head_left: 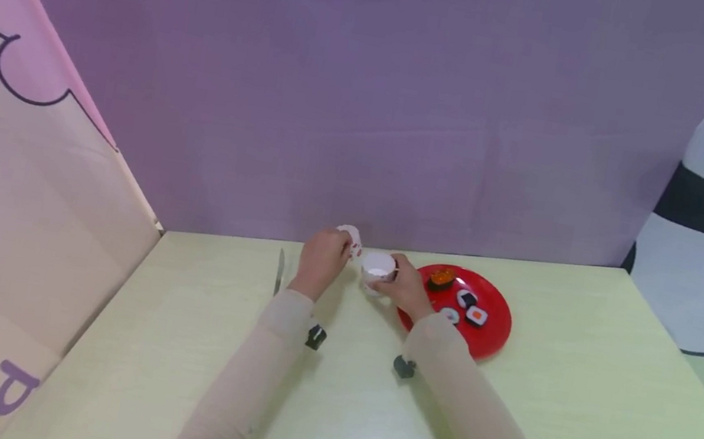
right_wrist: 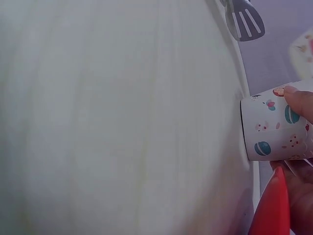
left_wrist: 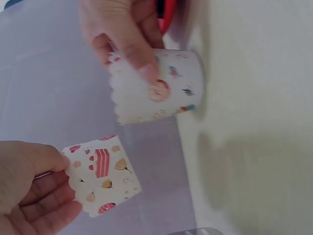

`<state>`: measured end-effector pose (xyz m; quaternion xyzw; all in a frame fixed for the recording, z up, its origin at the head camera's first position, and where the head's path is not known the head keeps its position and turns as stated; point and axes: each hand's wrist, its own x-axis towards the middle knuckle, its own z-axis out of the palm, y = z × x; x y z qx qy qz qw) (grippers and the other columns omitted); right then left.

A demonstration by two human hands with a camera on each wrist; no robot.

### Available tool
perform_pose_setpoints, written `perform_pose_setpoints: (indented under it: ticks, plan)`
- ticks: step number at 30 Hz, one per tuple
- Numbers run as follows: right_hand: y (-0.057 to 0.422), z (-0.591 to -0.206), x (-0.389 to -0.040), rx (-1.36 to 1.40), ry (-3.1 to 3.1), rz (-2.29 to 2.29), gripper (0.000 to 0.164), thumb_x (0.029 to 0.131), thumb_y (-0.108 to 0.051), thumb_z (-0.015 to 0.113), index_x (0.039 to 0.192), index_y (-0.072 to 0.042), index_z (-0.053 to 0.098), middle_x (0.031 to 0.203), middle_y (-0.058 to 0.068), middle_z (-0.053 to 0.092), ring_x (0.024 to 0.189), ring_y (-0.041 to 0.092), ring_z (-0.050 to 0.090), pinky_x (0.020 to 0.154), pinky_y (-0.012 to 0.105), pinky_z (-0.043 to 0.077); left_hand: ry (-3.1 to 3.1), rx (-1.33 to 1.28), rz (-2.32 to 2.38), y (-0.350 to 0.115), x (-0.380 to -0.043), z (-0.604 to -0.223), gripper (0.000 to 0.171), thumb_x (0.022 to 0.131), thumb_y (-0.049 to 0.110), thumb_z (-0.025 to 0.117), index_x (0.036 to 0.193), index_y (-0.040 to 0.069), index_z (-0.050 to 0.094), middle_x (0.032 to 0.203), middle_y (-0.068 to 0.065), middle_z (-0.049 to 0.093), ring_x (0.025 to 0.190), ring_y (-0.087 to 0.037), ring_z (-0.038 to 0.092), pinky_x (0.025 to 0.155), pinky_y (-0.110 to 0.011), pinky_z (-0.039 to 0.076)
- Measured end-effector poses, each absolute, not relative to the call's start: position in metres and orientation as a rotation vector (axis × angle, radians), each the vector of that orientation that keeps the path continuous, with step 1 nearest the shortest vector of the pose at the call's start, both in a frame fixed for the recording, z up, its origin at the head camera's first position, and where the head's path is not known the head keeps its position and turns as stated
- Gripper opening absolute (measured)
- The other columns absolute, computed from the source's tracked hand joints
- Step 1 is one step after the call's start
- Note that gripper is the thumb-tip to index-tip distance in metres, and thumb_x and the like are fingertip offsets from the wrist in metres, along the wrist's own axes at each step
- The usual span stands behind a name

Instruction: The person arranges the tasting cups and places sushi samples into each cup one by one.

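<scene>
My left hand [head_left: 320, 261] pinches a paper baking cup [left_wrist: 102, 176] by its scalloped rim, thumb on one side and fingers on the other. This cup is white, printed with cake slices and flowers, and is tilted above the table. A second paper baking cup [head_left: 377, 266] stands upright just to its right, its open top showing in the head view. My right hand [head_left: 409, 287] grips that cup round its side, with the thumb [left_wrist: 139, 56] across the printed wall. Macarons and small flowers decorate the second cup in the right wrist view, and its base is at the tabletop.
A red plate [head_left: 496, 321] lies right of the cups, partly behind my right forearm, bearing several toy sushi pieces [head_left: 476, 316]. Left of my left hand is a slotted spatula [right_wrist: 247, 22]. A purple backdrop [head_left: 372, 99] rises at the table's [head_left: 581, 351] far edge.
</scene>
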<state>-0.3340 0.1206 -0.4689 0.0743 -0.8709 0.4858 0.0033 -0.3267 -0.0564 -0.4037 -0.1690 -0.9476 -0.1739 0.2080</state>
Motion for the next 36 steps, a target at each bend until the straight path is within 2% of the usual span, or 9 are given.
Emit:
perform_pose_setpoints:
  ticks: [6,14,28,36]
  plan:
    - [0.120,-0.469,-0.333,0.205,-2.739,1.535,0.061,0.080,-0.013,0.075,0.129,0.003,0.042,0.130,0.020,0.051,0.115,0.032,0.048,0.103,0.045,0.036,-2.747,-0.501,-0.399,-0.058,-0.330,-0.422,0.004,0.081,0.005,0.065,0.082,0.007,0.069,0.075,-0.005,0.066,0.065,-0.021,0.059,0.057,-0.031,0.049]
    - [0.120,-0.472,-0.335,0.185,-2.751,1.529,0.061,0.082,-0.014,0.074,0.131,0.001,0.040,0.133,0.020,0.049,0.118,0.032,0.047,0.105,0.045,0.034,-2.804,-0.542,-0.281,-0.053,-0.330,-0.437,0.007,0.079,0.003,0.067,0.082,0.008,0.071,0.075,-0.004,0.068,0.067,-0.021,0.062,0.062,-0.031,0.050]
    - [0.119,-0.472,-0.337,0.187,-2.750,1.485,0.063,0.081,-0.015,0.075,0.131,0.000,0.040,0.133,0.019,0.049,0.117,0.032,0.048,0.104,0.045,0.035,-2.792,-0.602,-0.251,-0.048,-0.326,-0.440,0.010,0.086,0.012,0.064,0.080,0.007,0.070,0.073,-0.005,0.067,0.066,-0.021,0.061,0.062,-0.033,0.050]
    - [0.119,-0.471,-0.337,0.220,-2.733,1.447,0.063,0.080,-0.015,0.076,0.130,0.002,0.041,0.130,0.019,0.051,0.115,0.032,0.049,0.102,0.043,0.038,-2.691,-0.694,-0.253,-0.045,-0.328,-0.435,0.009,0.088,0.012,0.062,0.087,0.007,0.069,0.079,-0.006,0.067,0.071,-0.020,0.062,0.065,-0.033,0.050]
